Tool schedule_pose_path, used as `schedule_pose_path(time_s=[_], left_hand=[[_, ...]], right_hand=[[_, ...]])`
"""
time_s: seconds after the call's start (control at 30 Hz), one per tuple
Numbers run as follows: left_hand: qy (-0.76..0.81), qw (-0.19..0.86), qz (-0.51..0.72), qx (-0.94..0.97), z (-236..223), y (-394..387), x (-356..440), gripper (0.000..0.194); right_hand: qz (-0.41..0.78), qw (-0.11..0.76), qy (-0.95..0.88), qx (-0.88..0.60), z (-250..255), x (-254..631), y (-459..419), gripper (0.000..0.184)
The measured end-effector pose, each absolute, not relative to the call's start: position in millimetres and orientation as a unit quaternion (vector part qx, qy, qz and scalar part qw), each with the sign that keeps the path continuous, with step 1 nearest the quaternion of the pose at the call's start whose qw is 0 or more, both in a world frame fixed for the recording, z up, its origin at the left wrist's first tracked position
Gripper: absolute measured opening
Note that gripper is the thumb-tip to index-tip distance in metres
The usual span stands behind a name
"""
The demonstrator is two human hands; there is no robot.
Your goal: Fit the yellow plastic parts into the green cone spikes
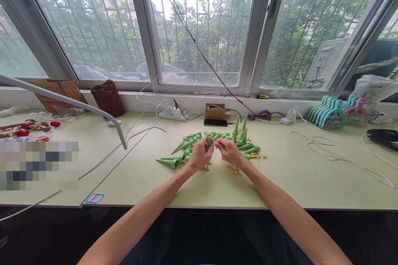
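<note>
Left hand: fingers pinching a green piece. Right hand just beside (can't tell what its fingers hold). Green spikes around, on worktop.

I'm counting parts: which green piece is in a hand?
The green piece pinched in the left hand; the other green pieces in view lie or stand on the table.

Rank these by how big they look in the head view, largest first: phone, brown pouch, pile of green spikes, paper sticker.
1. Pile of green spikes
2. Brown pouch
Unranked, smallest: phone and paper sticker look alike; the sticker lies nearer.
</note>
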State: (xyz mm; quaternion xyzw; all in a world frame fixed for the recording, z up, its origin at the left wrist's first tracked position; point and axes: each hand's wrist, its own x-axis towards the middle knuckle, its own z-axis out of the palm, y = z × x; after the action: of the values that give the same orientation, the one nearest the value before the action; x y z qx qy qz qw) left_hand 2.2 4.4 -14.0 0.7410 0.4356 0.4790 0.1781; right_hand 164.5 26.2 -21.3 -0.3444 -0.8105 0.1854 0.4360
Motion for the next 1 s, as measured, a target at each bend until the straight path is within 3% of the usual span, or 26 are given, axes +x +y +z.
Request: schedule_pose_path(time_s=[0.4,1.0], left_hand=[[0.430,0.187,0.462,0.753,-10.5,-0.6,3.0,0.021],[0.416,0.207,0.473,0.749,-15.5,3.8,4.2,0.021]], right_hand=[[0.170,0.419,-0.811,-0.371,-23.6,166.5,28.3,0.040],[0.186,0.423,-0.799,-0.384,-24.5,164.9,28.3,0.047]])
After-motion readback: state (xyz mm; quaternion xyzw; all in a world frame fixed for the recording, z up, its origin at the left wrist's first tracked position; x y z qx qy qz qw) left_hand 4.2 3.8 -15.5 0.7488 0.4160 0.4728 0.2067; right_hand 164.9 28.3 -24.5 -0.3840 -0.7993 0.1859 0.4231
